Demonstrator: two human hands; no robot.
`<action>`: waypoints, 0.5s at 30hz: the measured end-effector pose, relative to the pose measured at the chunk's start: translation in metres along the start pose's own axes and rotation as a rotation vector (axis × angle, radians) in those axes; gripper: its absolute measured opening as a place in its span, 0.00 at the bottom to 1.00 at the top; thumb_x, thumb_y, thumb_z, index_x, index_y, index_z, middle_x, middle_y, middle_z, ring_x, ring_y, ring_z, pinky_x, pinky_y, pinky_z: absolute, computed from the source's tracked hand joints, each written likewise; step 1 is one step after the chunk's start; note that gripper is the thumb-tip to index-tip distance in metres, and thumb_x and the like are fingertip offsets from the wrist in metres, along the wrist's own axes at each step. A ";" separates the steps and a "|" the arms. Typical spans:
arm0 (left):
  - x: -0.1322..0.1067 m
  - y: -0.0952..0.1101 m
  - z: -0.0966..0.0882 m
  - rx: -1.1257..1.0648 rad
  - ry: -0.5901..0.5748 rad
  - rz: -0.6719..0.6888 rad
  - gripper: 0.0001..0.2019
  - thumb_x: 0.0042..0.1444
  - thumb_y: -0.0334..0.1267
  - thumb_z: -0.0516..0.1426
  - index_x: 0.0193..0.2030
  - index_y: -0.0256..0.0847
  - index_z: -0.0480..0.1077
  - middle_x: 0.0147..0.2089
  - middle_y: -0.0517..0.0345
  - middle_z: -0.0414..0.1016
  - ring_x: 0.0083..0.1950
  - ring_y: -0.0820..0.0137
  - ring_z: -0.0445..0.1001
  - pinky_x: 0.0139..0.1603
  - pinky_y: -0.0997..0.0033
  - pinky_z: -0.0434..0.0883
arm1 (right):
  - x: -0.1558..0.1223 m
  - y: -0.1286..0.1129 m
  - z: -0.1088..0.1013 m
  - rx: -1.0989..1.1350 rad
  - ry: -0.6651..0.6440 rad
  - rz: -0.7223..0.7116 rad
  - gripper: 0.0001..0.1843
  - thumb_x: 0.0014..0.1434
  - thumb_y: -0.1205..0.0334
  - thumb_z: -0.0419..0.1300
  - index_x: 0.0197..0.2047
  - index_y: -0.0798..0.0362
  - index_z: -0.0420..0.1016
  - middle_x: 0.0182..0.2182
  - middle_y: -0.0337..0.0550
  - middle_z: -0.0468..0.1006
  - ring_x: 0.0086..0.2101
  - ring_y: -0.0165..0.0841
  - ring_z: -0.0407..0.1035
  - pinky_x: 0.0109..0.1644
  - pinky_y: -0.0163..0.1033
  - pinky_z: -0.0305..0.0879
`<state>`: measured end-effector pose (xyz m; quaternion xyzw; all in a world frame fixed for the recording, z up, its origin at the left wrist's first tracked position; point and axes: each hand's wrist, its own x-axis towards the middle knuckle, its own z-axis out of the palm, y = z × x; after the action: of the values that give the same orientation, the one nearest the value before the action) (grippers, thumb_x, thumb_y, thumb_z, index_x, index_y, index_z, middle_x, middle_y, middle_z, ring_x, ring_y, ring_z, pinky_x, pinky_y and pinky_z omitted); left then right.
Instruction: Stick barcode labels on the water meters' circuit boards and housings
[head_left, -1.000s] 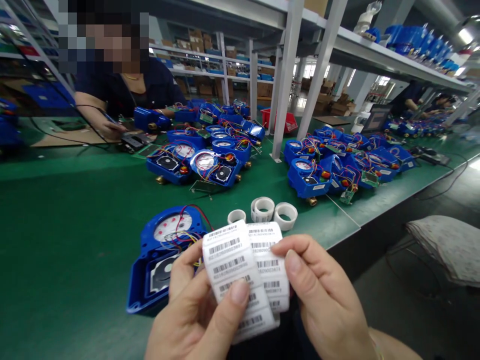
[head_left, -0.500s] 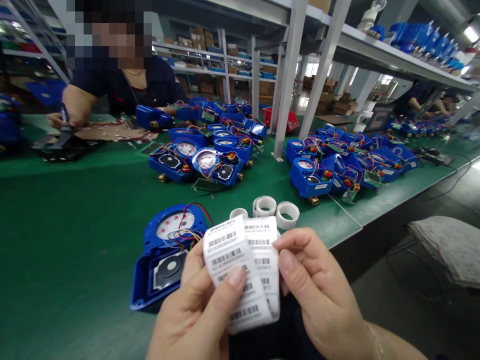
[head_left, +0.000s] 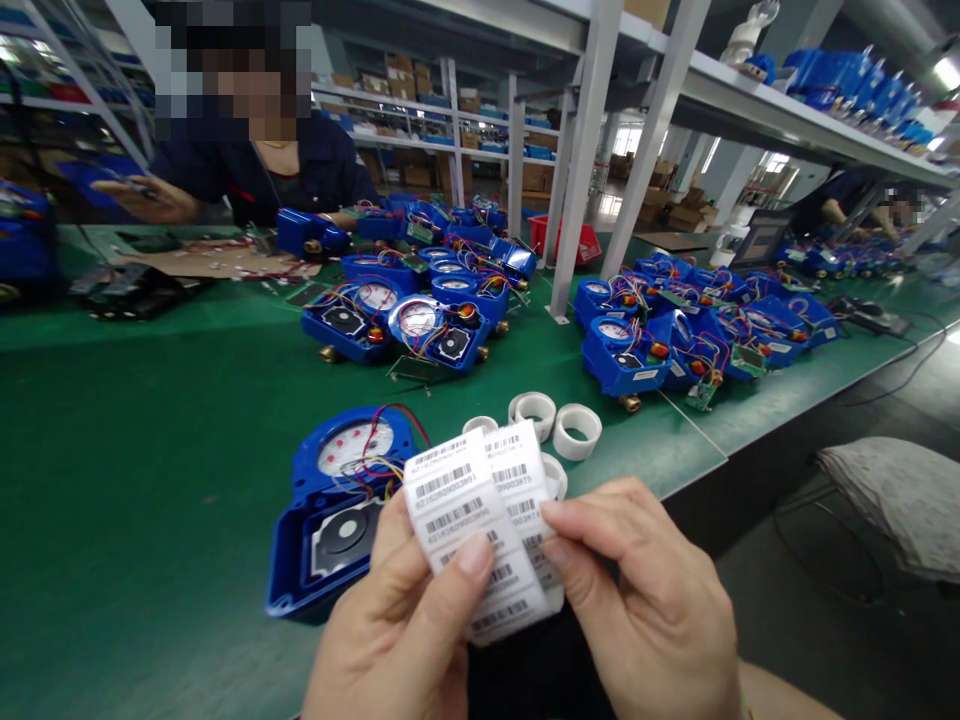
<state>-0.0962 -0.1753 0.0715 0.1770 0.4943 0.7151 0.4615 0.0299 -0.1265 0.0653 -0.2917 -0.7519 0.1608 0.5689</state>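
Clock centred on the barcode label strips point(head_left: 450, 500), mid-view. Open water meter point(head_left: 330, 492) at nine, no label visible; labelled meter point(head_left: 622, 368) farther out, one o'clock; label rolls point(head_left: 577, 450) nearer. Visible barcodes unpeeled. Left hand point(head_left: 401, 610) clamps strips under thumb; right hand point(head_left: 652, 590) pinches their edge, thumb and forefinger.

1. Co-worker's hand point(head_left: 161, 200), at 10 o'clock: raised off the black device point(head_left: 131, 290)
2. Right hand point(head_left: 660, 600): fingertips shifted toward 6 o'clock along the label strip point(head_left: 514, 480)
3. White curl point(head_left: 556, 478), at the label strip's 2 o'clock: newly visible
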 end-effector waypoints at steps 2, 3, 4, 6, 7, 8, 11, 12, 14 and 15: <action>0.002 0.002 0.001 0.001 -0.008 -0.005 0.13 0.42 0.40 0.71 0.38 0.46 0.84 0.66 0.55 0.68 0.64 0.46 0.69 0.58 0.57 0.76 | -0.001 0.000 0.001 -0.002 -0.005 -0.006 0.10 0.61 0.74 0.62 0.44 0.53 0.79 0.32 0.39 0.83 0.32 0.31 0.74 0.38 0.37 0.71; 0.003 0.002 0.001 0.000 -0.009 -0.006 0.13 0.43 0.40 0.71 0.38 0.46 0.84 0.66 0.55 0.68 0.64 0.46 0.68 0.58 0.58 0.76 | -0.002 0.000 0.001 -0.003 -0.006 -0.009 0.10 0.61 0.75 0.62 0.44 0.53 0.78 0.32 0.40 0.84 0.32 0.32 0.74 0.37 0.38 0.71; 0.004 0.002 0.002 -0.002 -0.008 -0.007 0.13 0.43 0.40 0.71 0.38 0.46 0.84 0.66 0.55 0.68 0.64 0.47 0.69 0.58 0.59 0.76 | -0.002 0.000 0.001 -0.004 -0.004 -0.014 0.10 0.61 0.75 0.62 0.44 0.53 0.78 0.32 0.39 0.84 0.31 0.32 0.74 0.37 0.39 0.71; 0.003 0.002 0.002 -0.008 0.000 -0.005 0.13 0.42 0.40 0.71 0.38 0.46 0.84 0.66 0.55 0.68 0.63 0.47 0.70 0.57 0.59 0.76 | -0.004 -0.001 0.002 -0.013 0.010 -0.038 0.11 0.60 0.76 0.62 0.43 0.52 0.78 0.31 0.39 0.84 0.30 0.32 0.74 0.35 0.39 0.70; 0.003 0.001 0.002 -0.013 0.007 -0.003 0.13 0.42 0.40 0.71 0.38 0.45 0.84 0.65 0.55 0.69 0.63 0.47 0.70 0.57 0.59 0.77 | -0.004 -0.001 0.002 -0.019 0.022 -0.058 0.12 0.60 0.77 0.62 0.43 0.51 0.78 0.31 0.39 0.84 0.30 0.32 0.74 0.34 0.39 0.70; 0.002 0.001 0.002 -0.019 0.016 0.000 0.13 0.42 0.40 0.71 0.37 0.45 0.84 0.65 0.54 0.69 0.62 0.47 0.71 0.56 0.58 0.77 | -0.006 -0.001 0.003 -0.030 0.033 -0.083 0.13 0.60 0.77 0.62 0.44 0.51 0.78 0.31 0.40 0.84 0.29 0.32 0.74 0.34 0.39 0.69; 0.000 0.000 0.005 -0.048 0.041 0.016 0.13 0.41 0.40 0.72 0.37 0.44 0.84 0.64 0.53 0.70 0.61 0.47 0.72 0.55 0.57 0.77 | -0.010 0.002 0.005 -0.085 0.072 -0.158 0.17 0.59 0.78 0.62 0.47 0.50 0.77 0.33 0.42 0.85 0.30 0.33 0.75 0.33 0.40 0.70; -0.001 0.000 0.006 -0.057 0.050 0.022 0.14 0.41 0.39 0.72 0.37 0.45 0.84 0.64 0.54 0.70 0.61 0.47 0.73 0.56 0.57 0.77 | -0.012 0.003 0.006 -0.110 0.082 -0.176 0.18 0.59 0.78 0.62 0.49 0.50 0.77 0.34 0.43 0.85 0.30 0.34 0.75 0.33 0.40 0.70; -0.001 0.000 0.008 -0.074 0.064 0.030 0.15 0.41 0.39 0.72 0.38 0.45 0.83 0.63 0.54 0.71 0.60 0.47 0.73 0.56 0.57 0.77 | -0.015 0.006 0.007 -0.174 0.096 -0.207 0.18 0.58 0.77 0.63 0.49 0.50 0.78 0.36 0.45 0.85 0.31 0.35 0.76 0.34 0.40 0.70; -0.002 0.000 0.009 -0.085 0.069 0.030 0.15 0.41 0.38 0.72 0.39 0.45 0.83 0.62 0.54 0.72 0.60 0.47 0.73 0.56 0.57 0.77 | -0.016 0.006 0.007 -0.212 0.102 -0.219 0.18 0.58 0.77 0.62 0.48 0.50 0.78 0.37 0.46 0.85 0.32 0.35 0.76 0.34 0.41 0.70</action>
<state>-0.0889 -0.1717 0.0757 0.1398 0.4766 0.7479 0.4403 0.0274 -0.1306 0.0474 -0.2743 -0.7621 0.0025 0.5865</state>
